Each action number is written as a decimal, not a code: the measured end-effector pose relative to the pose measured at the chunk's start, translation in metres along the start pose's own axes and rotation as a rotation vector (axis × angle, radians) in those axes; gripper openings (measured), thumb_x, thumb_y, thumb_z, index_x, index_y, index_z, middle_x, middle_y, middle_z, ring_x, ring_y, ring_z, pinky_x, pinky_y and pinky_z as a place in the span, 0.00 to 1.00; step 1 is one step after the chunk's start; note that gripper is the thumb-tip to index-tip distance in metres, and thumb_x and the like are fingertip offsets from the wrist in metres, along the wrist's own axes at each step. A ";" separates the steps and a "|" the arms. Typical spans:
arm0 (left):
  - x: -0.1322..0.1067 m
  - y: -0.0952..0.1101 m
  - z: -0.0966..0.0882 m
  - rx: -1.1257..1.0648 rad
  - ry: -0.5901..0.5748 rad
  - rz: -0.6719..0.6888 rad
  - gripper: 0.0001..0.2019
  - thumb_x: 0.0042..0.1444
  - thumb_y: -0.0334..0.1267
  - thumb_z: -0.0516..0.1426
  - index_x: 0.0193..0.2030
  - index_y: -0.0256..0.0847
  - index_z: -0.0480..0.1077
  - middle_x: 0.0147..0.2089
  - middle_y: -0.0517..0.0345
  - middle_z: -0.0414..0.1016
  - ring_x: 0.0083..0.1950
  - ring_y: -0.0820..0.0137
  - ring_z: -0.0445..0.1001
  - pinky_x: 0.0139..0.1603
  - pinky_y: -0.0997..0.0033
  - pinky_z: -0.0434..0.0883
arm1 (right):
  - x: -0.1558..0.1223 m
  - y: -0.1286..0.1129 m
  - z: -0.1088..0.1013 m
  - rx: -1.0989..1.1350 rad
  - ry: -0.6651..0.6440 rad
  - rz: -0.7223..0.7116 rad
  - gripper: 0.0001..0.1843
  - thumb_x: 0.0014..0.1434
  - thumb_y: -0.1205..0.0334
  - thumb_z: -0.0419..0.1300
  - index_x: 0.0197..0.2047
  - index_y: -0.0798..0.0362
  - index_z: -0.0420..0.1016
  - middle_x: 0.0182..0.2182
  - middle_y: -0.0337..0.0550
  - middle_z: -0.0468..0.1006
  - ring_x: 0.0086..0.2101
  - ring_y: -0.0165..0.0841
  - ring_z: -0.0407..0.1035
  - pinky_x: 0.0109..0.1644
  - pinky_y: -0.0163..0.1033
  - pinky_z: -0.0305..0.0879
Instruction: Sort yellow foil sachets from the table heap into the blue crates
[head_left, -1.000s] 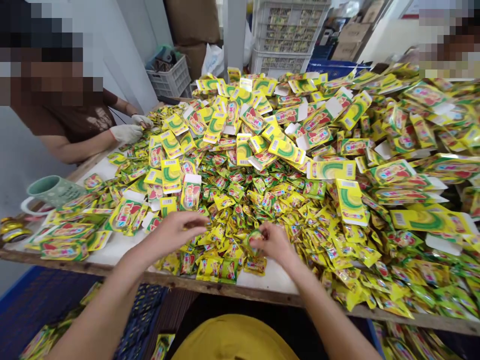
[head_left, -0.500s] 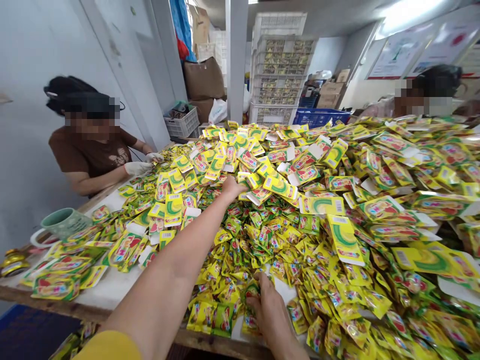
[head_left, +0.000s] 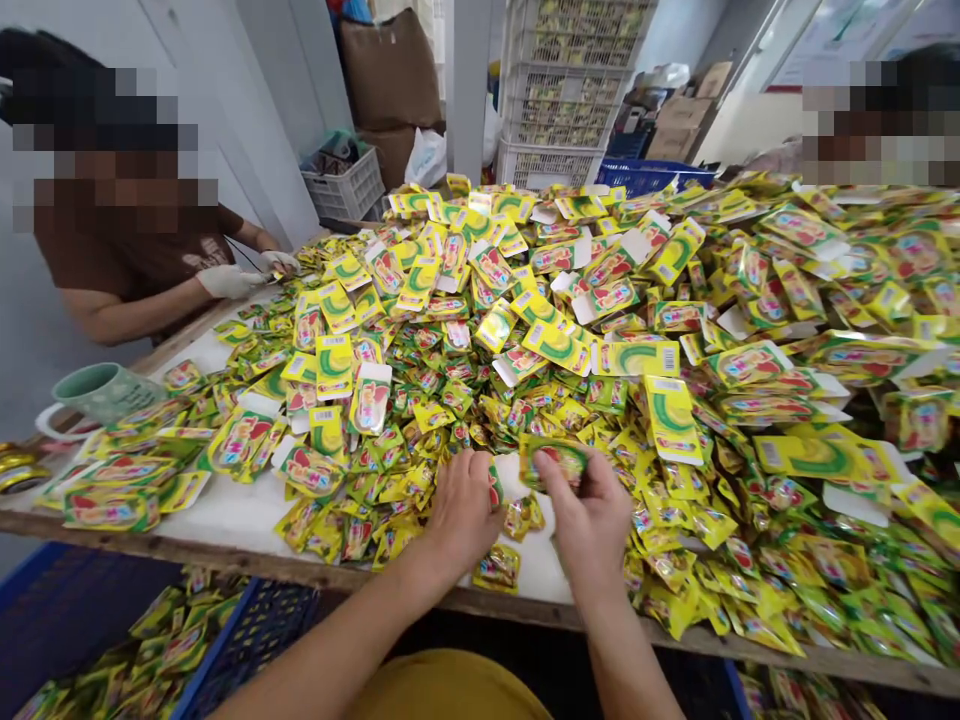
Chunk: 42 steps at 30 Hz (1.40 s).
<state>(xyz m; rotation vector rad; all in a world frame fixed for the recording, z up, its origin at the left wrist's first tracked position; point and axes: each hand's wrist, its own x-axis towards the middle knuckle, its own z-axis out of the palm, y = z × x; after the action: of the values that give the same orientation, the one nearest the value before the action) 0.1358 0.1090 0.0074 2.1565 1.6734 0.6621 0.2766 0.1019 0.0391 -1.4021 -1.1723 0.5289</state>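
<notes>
My right hand (head_left: 596, 515) pinches a yellow-and-green sachet (head_left: 551, 462) between thumb and fingers, just above the table. To its left, my left hand (head_left: 465, 510) is closed, back upward, with a printed sachet (head_left: 493, 487) partly showing by its thumb; the rest is hidden. Between my hands, one loose sachet (head_left: 523, 515) lies on the white tabletop (head_left: 551, 580), and another sachet (head_left: 496, 567) is nearer the edge. Beyond them rises a heap of sachets (head_left: 435, 390), with small printed cartons (head_left: 555, 345) on top, several with flaps open.
At left, a person in gloves (head_left: 236, 280) handles sachets; another person (head_left: 862, 130) is at far right. A green mug (head_left: 105, 392) stands on the left. Blue crates (head_left: 251, 620) with sachets sit below the table edge. Stacked white crates (head_left: 562, 110) rise behind.
My left hand has drawn back from the carton heap to beside my right hand. My right hand has lifted a sachet off the near table. The view has tipped downward.
</notes>
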 end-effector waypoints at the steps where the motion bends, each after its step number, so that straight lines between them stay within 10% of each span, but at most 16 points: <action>1: -0.002 0.003 0.006 0.045 0.022 -0.038 0.14 0.47 0.28 0.56 0.41 0.39 0.63 0.42 0.50 0.68 0.46 0.57 0.66 0.45 0.57 0.64 | -0.003 0.003 0.004 -0.102 -0.042 -0.063 0.12 0.55 0.54 0.61 0.36 0.54 0.73 0.28 0.41 0.74 0.30 0.34 0.68 0.36 0.39 0.65; 8: -0.008 0.017 0.032 0.067 0.102 -0.111 0.10 0.52 0.29 0.55 0.41 0.39 0.62 0.42 0.48 0.66 0.46 0.55 0.64 0.45 0.55 0.63 | -0.005 0.030 -0.003 -0.544 -0.336 -0.206 0.06 0.55 0.62 0.60 0.28 0.53 0.72 0.27 0.42 0.72 0.31 0.37 0.69 0.35 0.40 0.64; 18: -0.031 0.002 0.046 -0.908 -0.176 -0.147 0.08 0.54 0.32 0.55 0.42 0.40 0.64 0.40 0.56 0.70 0.43 0.65 0.69 0.45 0.66 0.64 | 0.010 0.033 -0.030 -0.493 -0.689 -0.310 0.18 0.60 0.71 0.53 0.52 0.50 0.70 0.43 0.48 0.76 0.41 0.38 0.72 0.43 0.42 0.69; 24: -0.032 -0.009 0.033 -1.181 -0.285 -0.213 0.13 0.47 0.37 0.64 0.36 0.39 0.64 0.31 0.63 0.69 0.35 0.70 0.68 0.37 0.74 0.62 | 0.012 0.027 -0.032 -0.423 -0.688 -0.447 0.04 0.58 0.62 0.62 0.32 0.51 0.77 0.36 0.46 0.75 0.40 0.40 0.68 0.43 0.46 0.65; 31: -0.040 -0.011 0.029 -1.233 -0.261 -0.231 0.13 0.50 0.39 0.63 0.38 0.39 0.66 0.35 0.60 0.72 0.39 0.69 0.69 0.41 0.74 0.63 | -0.014 0.036 -0.031 -0.242 -0.642 -0.378 0.08 0.61 0.61 0.59 0.43 0.51 0.76 0.41 0.48 0.71 0.42 0.37 0.67 0.46 0.44 0.67; 36: -0.043 -0.014 0.029 -1.226 -0.246 -0.211 0.14 0.51 0.41 0.63 0.41 0.39 0.68 0.40 0.57 0.74 0.44 0.67 0.70 0.46 0.71 0.65 | -0.026 0.031 -0.020 -0.382 -0.468 -0.404 0.03 0.56 0.62 0.63 0.32 0.48 0.79 0.38 0.45 0.73 0.44 0.41 0.63 0.50 0.50 0.62; 42: -0.043 -0.016 0.028 -1.226 -0.233 -0.232 0.16 0.50 0.41 0.64 0.44 0.37 0.71 0.41 0.55 0.75 0.44 0.65 0.70 0.47 0.70 0.66 | -0.035 0.020 -0.012 -0.515 -0.586 -0.371 0.05 0.58 0.62 0.61 0.33 0.48 0.79 0.48 0.47 0.73 0.55 0.47 0.57 0.53 0.55 0.57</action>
<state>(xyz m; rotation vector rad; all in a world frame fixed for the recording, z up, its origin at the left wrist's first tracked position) 0.1287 0.0717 -0.0312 1.0797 0.9159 0.9595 0.2803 0.0695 0.0121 -1.4384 -2.1085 0.3937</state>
